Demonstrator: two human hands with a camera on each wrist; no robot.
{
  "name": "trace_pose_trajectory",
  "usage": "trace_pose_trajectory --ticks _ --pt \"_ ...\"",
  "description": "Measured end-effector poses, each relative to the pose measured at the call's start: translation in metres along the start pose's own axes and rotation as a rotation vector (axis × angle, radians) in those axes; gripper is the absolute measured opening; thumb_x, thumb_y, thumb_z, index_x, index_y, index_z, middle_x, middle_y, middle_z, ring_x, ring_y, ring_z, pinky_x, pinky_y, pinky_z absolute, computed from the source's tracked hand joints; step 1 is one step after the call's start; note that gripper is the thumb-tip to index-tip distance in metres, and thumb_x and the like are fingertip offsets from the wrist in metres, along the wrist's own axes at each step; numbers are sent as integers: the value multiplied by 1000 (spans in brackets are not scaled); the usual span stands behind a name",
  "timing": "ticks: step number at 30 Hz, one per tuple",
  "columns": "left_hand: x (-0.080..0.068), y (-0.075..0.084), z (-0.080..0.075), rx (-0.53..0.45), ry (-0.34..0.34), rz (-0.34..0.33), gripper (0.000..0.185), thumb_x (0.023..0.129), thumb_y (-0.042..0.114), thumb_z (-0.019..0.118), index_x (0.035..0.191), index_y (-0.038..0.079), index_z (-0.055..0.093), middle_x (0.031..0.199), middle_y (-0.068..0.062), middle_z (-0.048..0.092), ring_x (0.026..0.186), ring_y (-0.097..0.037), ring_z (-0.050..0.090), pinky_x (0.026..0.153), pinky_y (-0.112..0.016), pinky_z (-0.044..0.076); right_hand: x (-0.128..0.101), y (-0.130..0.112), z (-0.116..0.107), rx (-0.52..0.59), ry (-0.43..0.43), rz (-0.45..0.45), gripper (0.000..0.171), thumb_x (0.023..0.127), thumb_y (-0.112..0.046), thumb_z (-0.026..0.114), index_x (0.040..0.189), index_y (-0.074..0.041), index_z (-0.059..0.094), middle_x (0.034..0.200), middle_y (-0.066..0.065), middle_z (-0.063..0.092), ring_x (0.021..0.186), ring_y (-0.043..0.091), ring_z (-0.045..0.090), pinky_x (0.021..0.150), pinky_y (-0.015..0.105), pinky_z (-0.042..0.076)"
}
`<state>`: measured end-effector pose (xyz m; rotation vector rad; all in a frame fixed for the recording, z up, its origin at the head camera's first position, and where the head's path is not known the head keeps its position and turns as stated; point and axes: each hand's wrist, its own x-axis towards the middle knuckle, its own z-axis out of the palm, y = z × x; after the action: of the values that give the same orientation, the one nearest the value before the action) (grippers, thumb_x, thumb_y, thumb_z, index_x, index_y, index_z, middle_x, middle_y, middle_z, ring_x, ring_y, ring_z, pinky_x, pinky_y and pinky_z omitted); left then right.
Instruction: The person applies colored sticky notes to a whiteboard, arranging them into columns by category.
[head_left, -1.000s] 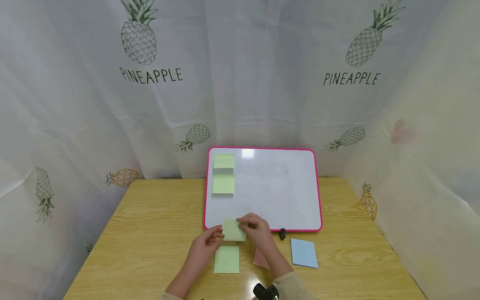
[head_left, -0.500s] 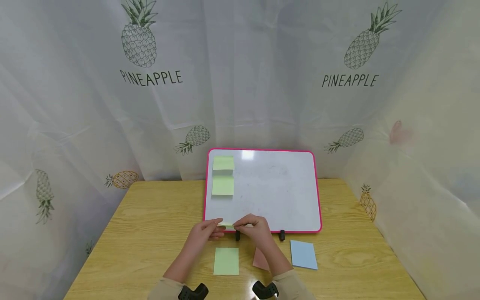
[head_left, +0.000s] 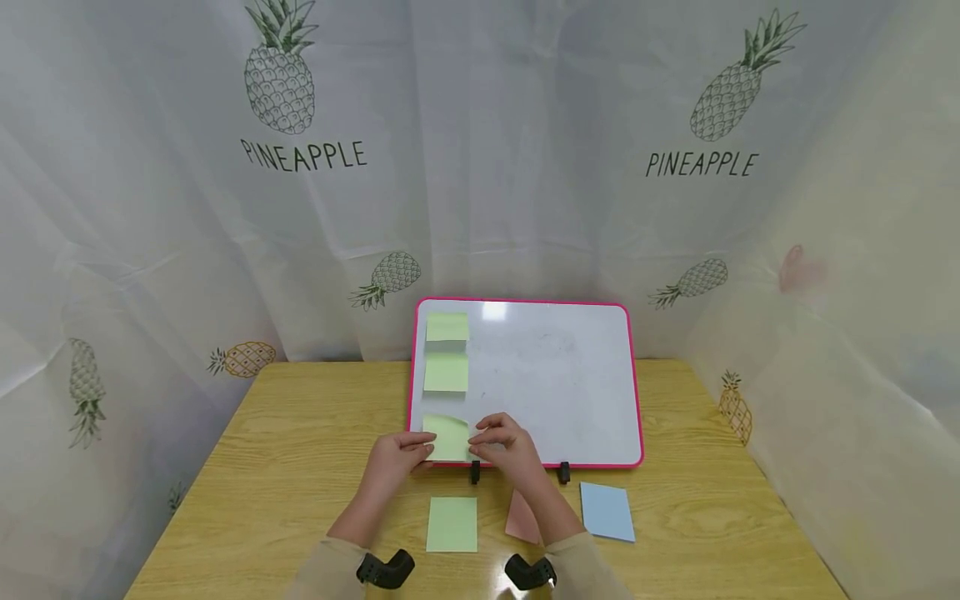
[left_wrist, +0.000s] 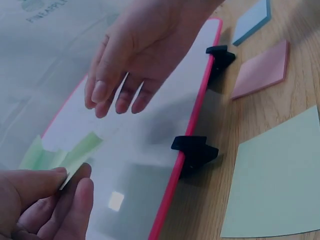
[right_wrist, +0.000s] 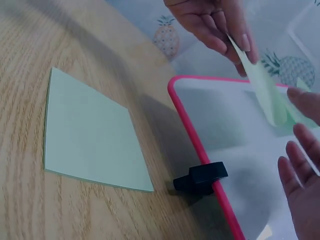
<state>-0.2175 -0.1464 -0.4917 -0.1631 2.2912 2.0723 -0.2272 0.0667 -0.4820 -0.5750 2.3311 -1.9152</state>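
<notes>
My left hand point(head_left: 396, 458) pinches a light green sticky note point(head_left: 447, 438) by its left edge, between thumb and fingers. The note hangs before the lower left of a pink-framed whiteboard point(head_left: 555, 383), its sheet bent in the right wrist view. Beside the note's right edge is my right hand point(head_left: 510, 448); in the left wrist view its fingers are spread loosely and hold nothing. Higher on the board, two green notes, an upper one point(head_left: 447, 327) and a lower one point(head_left: 446, 372), stick in a column. On the table lies a green sticky-note pad point(right_wrist: 95, 135).
A pink pad point(left_wrist: 262, 70) lies partly behind my right forearm in the head view, with a blue pad point(head_left: 607, 512) to its right. Two black clips, a left one point(head_left: 476, 472) and a right one point(head_left: 564, 472), support the board's lower edge. A pineapple-print curtain point(head_left: 495, 167) hangs behind.
The green note, first held low at the board's edge, tipped nearly edge-on and now faces forward slightly farther left. My right fingers have come off it, and the left hand has shifted left.
</notes>
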Motion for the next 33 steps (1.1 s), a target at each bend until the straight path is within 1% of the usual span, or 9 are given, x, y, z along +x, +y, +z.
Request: trace_pose_trajectory --ticks 5,8,11,15,18,20,23,28,33 --pt "7 -3 -2 -19 -4 11 24 88 -11 62 112 -15 65 96 -20 62 84 -23 67 74 -38 57 13 8 1 13 -46 57 19 90 -2 68 106 9 70 130 24 49 106 35 60 84 31 52" --pt "12 -6 -3 6 -12 25 26 87 -11 64 113 -12 65 91 -14 55 82 -22 64 75 -41 57 23 19 5 12 -50 49 24 88 1 69 111 9 68 125 25 53 106 39 59 84 34 53" --pt "16 -8 -3 71 -20 65 28 86 -10 65 114 -10 66 88 -11 55 76 -20 60 72 -40 57 33 33 9 -7 -7 50 30 87 0 70 116 6 67 117 22 59 103 38 60 82 36 53" --pt "22 -9 -3 166 2 89 31 86 -7 66 116 -4 67 86 -8 56 69 -15 54 65 -32 54 42 41 14 -15 72 70 35 85 -2 74 118 1 67 107 15 64 96 28 63 78 33 54" --pt "27 -8 -2 182 19 93 33 86 -8 65 119 -4 66 86 -8 55 67 -14 52 64 -31 54 47 42 17 -8 121 68 35 82 -1 76 116 1 69 99 13 66 89 23 64 74 31 55" --pt "30 -7 -2 177 22 92 36 86 -9 64 121 -6 64 86 -9 53 66 -15 50 64 -33 54 50 42 18 -16 145 65 34 81 1 77 114 1 70 95 11 66 85 20 64 72 29 55" --pt "33 -7 -1 188 24 85 40 86 -10 64 126 -5 62 86 -8 51 64 -15 46 65 -34 54 52 43 20 -29 168 60 33 80 5 76 112 3 70 92 10 66 82 16 64 70 27 54" --pt "37 -9 1 253 40 88 45 86 -9 66 129 -2 60 87 -7 55 61 -13 46 59 -26 49 53 44 22 -88 180 36 31 79 7 76 110 5 71 92 9 63 80 15 62 68 25 53" --pt "39 -11 2 264 53 87 46 86 -8 66 131 -1 60 85 -6 54 59 -13 45 57 -24 45 55 44 21 -139 183 5 31 79 7 76 109 4 72 94 7 63 81 15 62 71 25 54"
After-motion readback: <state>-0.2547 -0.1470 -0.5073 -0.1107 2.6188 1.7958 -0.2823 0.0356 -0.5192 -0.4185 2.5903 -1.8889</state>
